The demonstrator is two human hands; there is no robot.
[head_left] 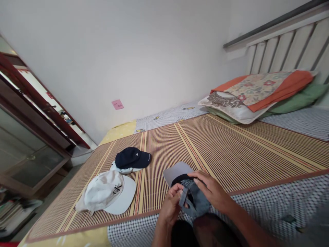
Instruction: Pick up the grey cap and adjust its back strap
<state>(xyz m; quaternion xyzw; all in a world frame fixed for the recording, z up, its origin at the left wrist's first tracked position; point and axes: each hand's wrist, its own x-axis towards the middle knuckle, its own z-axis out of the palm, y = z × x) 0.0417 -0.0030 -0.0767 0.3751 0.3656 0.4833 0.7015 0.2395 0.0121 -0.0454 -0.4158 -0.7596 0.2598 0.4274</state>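
A grey-blue cap point(202, 201) is held over the near edge of the bed, its grey brim point(176, 171) pointing away and to the left. My left hand point(172, 202) pinches the strap at the back opening of this cap. On the other side, my right hand point(209, 188) has its fingers closed on the cap's edge and crown. To the left, a white cap with black letters point(100, 192) lies on the woven mat. Just behind it sits a navy cap point(130, 157), resting on a pale cap point(120, 168) that is mostly hidden.
The striped woven mat point(164, 144) covers much of the bed. Stacked pillows point(257, 92) with an orange floral cover lie at the back right beside a white headboard point(295, 46). A pink note point(117, 104) is on the wall. A glass-fronted cabinet point(31, 151) stands at left.
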